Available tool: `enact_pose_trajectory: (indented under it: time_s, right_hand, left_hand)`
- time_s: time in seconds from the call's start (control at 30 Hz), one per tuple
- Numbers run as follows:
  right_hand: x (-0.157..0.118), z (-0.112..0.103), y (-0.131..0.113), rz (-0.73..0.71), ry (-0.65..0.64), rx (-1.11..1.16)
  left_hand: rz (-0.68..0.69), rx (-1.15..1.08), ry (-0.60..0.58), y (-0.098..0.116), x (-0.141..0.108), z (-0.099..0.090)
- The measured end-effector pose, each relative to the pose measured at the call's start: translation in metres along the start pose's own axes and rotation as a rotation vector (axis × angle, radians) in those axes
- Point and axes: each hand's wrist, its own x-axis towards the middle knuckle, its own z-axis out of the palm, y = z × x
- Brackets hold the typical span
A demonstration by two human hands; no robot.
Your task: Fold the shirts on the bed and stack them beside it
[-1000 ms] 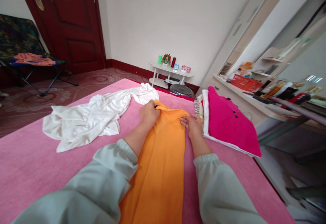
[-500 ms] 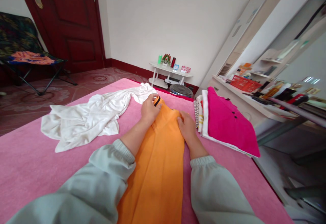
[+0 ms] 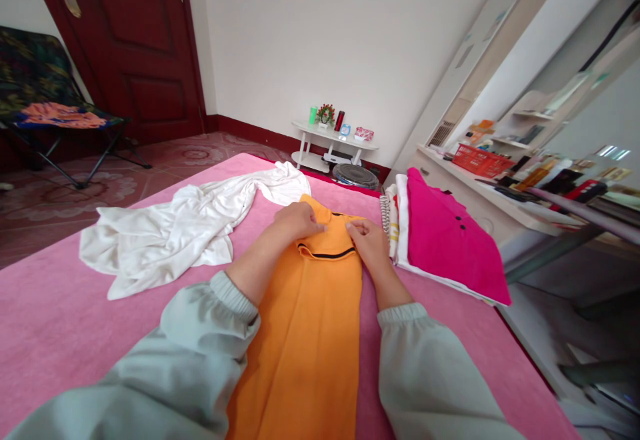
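An orange garment (image 3: 315,333) lies lengthwise in front of me on a pink bed cover (image 3: 45,307). Its far end has a black-edged collar, which lies turned down toward me. My left hand (image 3: 299,221) pinches the collar's left side. On the right side, my right hand (image 3: 367,239) holds the collar between thumb and fingers. To the left is a crumpled white garment (image 3: 185,227). A stack of folded clothes with a magenta shirt (image 3: 450,240) on top sits at the right edge of the bed.
Beyond the bed stands a small white shelf (image 3: 335,136) with a plant and small items. A dressing table (image 3: 525,207) with a red basket (image 3: 481,160) and bottles is at the right. A folding chair (image 3: 50,120) stands by the dark red door (image 3: 145,47).
The collar, earlier raised at the far end, is now turned down flat with its black edge showing. Both hands have closed in along it.
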Motion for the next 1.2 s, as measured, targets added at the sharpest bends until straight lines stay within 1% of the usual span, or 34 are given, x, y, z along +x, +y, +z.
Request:
enact_pose_trajectory:
  time_s: [0.07, 0.1, 0.13, 0.17, 0.23, 0.3, 0.33, 0.4, 0.47, 0.5, 0.53, 0.57, 0.6, 0.67, 0.7, 0.73, 0.77, 0.8, 0.83, 0.9, 0.97, 1.03, 1.1, 1.2]
  right_hand:
    - [-0.001, 0.0, -0.006, -0.042, 0.024, -0.096]
    - [-0.003, 0.001, -0.01, -0.082, 0.033, -0.135]
    - [-0.004, 0.001, -0.013, -0.129, 0.029, -0.167]
    - [-0.006, 0.001, -0.016, -0.177, 0.003, -0.196]
    - [-0.009, 0.002, -0.019, -0.232, -0.099, -0.249]
    - [-0.011, 0.003, -0.017, -0.222, -0.208, -0.285]
    - [-0.012, 0.003, -0.015, -0.206, -0.24, -0.289]
    - [-0.012, 0.004, -0.011, -0.183, -0.258, -0.284]
    - [-0.012, 0.004, -0.01, -0.169, -0.259, -0.293]
    - [-0.012, 0.003, -0.01, -0.161, -0.257, -0.31]
    - [-0.012, 0.003, -0.012, -0.16, -0.249, -0.336]
    - [-0.013, 0.003, -0.015, -0.173, -0.228, -0.371]
    - [-0.015, 0.002, -0.018, -0.203, -0.194, -0.409]
    - [-0.018, 0.002, -0.027, -0.305, -0.108, -0.458]
    - [-0.02, 0.002, -0.031, -0.367, -0.077, -0.46]
    - [-0.021, 0.003, -0.033, -0.425, -0.063, -0.449]
    - [-0.022, 0.004, -0.035, -0.468, -0.074, -0.437]
    - [-0.023, 0.005, -0.034, -0.487, -0.106, -0.435]
    - [-0.023, 0.007, -0.032, -0.477, -0.156, -0.448]
    - [-0.021, 0.011, -0.025, -0.389, -0.284, -0.506]
    - [-0.018, 0.015, -0.015, -0.278, -0.387, -0.558]
    - [-0.016, 0.017, -0.008, -0.222, -0.419, -0.583]
    - [-0.015, 0.019, -0.005, -0.2, -0.402, -0.599]
    - [-0.015, 0.021, -0.005, -0.173, -0.368, -0.619]
  left_hand:
    - [0.052, -0.004, -0.22, -0.005, 0.0, -0.005]
    - [0.095, -0.021, -0.316, -0.006, 0.001, -0.007]
    - [0.131, -0.036, -0.384, -0.008, 0.001, -0.009]
    - [0.15, -0.045, -0.432, -0.01, 0.001, -0.01]
    - [0.141, -0.065, -0.517, -0.014, 0.001, -0.012]
    - [0.106, -0.107, -0.608, -0.021, 0.003, -0.012]
    - [0.091, -0.137, -0.653, -0.025, 0.004, -0.012]
    - [0.071, -0.183, -0.71, -0.033, 0.005, -0.013]
    - [0.043, -0.168, -0.738, -0.038, 0.004, -0.017]
    - [0.022, -0.131, -0.729, -0.038, 0.003, -0.021]
    - [-0.001, -0.074, -0.688, -0.036, 0.001, -0.025]
    - [-0.03, -0.006, -0.603, -0.032, -0.001, -0.03]
    - [-0.067, 0.061, -0.464, -0.026, -0.003, -0.035]
    - [-0.111, 0.14, -0.086, -0.008, -0.007, -0.042]
    - [-0.086, 0.137, 0.08, 0.001, -0.008, -0.042]
    - [-0.024, 0.106, 0.197, 0.011, -0.009, -0.038]
    - [0.068, 0.052, 0.259, 0.019, -0.009, -0.032]
    - [0.171, -0.002, 0.27, 0.026, -0.009, -0.023]
    - [0.263, -0.036, 0.238, 0.031, -0.009, -0.012]
    - [0.362, -0.031, 0.14, 0.033, -0.011, 0.015]
    - [0.383, 0.036, 0.052, 0.027, -0.015, 0.039]
    - [0.383, 0.078, 0.015, 0.018, -0.018, 0.057]
    - [0.375, 0.092, 0.008, 0.011, -0.02, 0.065]
    - [0.337, 0.128, 0.018, 0.01, -0.019, 0.068]
